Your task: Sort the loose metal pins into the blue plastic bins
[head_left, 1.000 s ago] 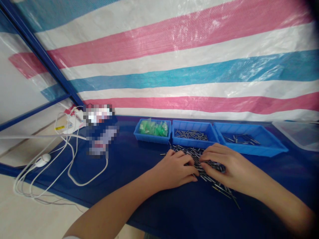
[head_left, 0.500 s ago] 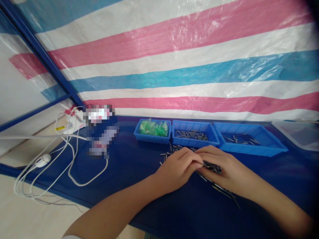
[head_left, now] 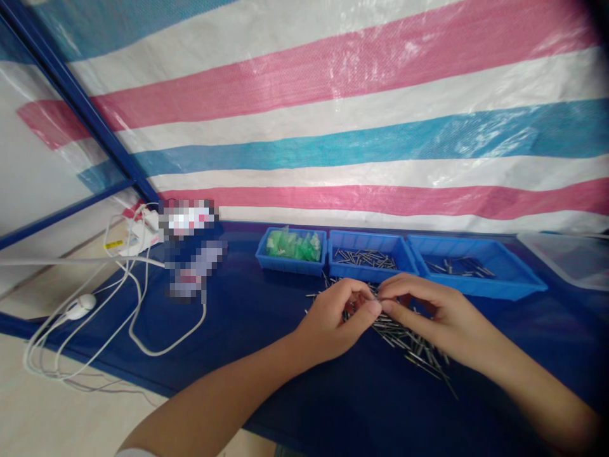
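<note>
Both hands meet fingertip to fingertip over the loose metal pins (head_left: 412, 343) on the blue table cover (head_left: 247, 330).
- Left hand (head_left: 333, 320): fingers curled, thumb and forefinger pinched; a few pins show inside the curl.
- Right hand (head_left: 440, 317): pinched closed at the tips and touching the left hand's tips. What it pinches is too small to tell.
- The pin pile is spread under and to the right of the hands, just in front of the middle blue bin (head_left: 371, 273), which holds more pins.
- The left blue bin (head_left: 290, 264) holds green plastic parts. The right blue bin (head_left: 490, 289) holds a few pins. The three bins sit side by side along the striped tarp (head_left: 333, 127).
- A clear tray (head_left: 566, 260) is at far right.
- Writing: the items beside the white cables (head_left: 137, 317) are pixelated, so nothing is legible.
- Room: there is open cloth between the left hand and the cables, and more in front of the pile up to the near table edge.
</note>
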A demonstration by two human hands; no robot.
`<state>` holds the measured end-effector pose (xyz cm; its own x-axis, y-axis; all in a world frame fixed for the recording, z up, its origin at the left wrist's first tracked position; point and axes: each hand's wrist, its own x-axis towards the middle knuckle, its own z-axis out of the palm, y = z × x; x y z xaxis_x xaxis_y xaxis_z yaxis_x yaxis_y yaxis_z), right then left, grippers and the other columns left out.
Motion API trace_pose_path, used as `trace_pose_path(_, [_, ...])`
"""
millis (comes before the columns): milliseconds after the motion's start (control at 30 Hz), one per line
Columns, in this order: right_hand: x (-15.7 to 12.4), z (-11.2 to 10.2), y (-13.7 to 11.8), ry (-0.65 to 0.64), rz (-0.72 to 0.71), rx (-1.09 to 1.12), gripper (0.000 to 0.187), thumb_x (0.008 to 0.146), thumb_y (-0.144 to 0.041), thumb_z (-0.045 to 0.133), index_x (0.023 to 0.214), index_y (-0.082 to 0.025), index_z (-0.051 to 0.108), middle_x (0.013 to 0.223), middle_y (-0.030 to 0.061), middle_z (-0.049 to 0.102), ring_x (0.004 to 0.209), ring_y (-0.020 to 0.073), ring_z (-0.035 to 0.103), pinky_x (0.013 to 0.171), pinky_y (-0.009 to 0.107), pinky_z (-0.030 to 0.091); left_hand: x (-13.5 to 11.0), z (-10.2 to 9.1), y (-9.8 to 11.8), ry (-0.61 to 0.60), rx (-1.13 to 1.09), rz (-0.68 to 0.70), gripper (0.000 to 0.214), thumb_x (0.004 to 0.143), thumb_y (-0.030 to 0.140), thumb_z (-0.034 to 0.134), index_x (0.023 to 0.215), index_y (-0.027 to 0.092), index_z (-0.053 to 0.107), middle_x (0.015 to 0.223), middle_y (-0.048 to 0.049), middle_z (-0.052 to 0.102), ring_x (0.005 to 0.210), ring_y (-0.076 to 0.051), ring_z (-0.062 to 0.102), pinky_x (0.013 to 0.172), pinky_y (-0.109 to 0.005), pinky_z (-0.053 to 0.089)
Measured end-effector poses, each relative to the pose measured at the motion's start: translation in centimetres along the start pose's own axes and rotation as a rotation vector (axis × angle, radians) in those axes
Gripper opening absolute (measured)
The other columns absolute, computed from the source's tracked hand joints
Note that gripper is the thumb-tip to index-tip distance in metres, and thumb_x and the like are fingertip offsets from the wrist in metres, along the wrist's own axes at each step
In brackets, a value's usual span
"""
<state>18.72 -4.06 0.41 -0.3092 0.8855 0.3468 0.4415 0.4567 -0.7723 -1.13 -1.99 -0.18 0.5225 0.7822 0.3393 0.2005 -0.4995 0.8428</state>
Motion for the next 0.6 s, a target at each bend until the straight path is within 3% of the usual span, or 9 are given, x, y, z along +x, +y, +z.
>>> trace_pose_path(133, [-0.1, -0.2, 0.0, 0.025, 0.076, 0.069, 0.013, 0.085, -0.036, 0.062, 0.089, -0.024, 0.066, 0.091, 0.0041, 0.067, 0.085, 0.0179, 0.062, 0.075, 0.029, 0.050, 0.1, 0.3, -0.4, 0.001, -0.032, -0.071, 0.017, 0.089, 0.033, 0.055, 0.090, 0.016, 0.058, 0.079, -0.0009, 0.061, 0.069, -0.011, 0.055, 0.068, -0.022, 0.044])
trace_pose_path(267, [-0.2, 0.3, 0.3, 0.066, 0.122, 0.132, 0.013, 0.084, -0.035, 0.063, 0.088, -0.024, 0.067, 0.092, 0.0042, 0.066, 0.088, 0.0180, 0.062, 0.075, 0.029, 0.050, 0.3, 0.6, -0.4, -0.026, -0.067, -0.091, 0.020, 0.087, 0.032, 0.057, 0.097, 0.015, 0.061, 0.078, -0.0011, 0.062, 0.067, -0.011, 0.055, 0.065, -0.021, 0.044])
trace_pose_path(467, [-0.2, 0.9, 0.3, 0.100, 0.094, 0.185, 0.010, 0.084, -0.032, 0.064, 0.090, -0.025, 0.068, 0.091, 0.0036, 0.065, 0.086, 0.0165, 0.061, 0.074, 0.028, 0.050, 0.5, 0.5, -0.5, -0.037, -0.007, -0.061, 0.019, 0.087, 0.031, 0.058, 0.088, 0.015, 0.066, 0.077, -0.0019, 0.061, 0.068, -0.011, 0.055, 0.065, -0.022, 0.043])
trace_pose_path(600, [-0.2, 0.6, 0.1, 0.078, 0.038, 0.192, 0.011, 0.085, -0.028, 0.062, 0.093, -0.027, 0.069, 0.093, 0.0031, 0.065, 0.086, 0.0163, 0.061, 0.074, 0.028, 0.050, 0.5, 0.5, -0.7, 0.032, -0.032, -0.059, 0.018, 0.084, 0.032, 0.063, 0.088, 0.015, 0.065, 0.078, -0.0013, 0.060, 0.067, -0.010, 0.054, 0.065, -0.021, 0.044])
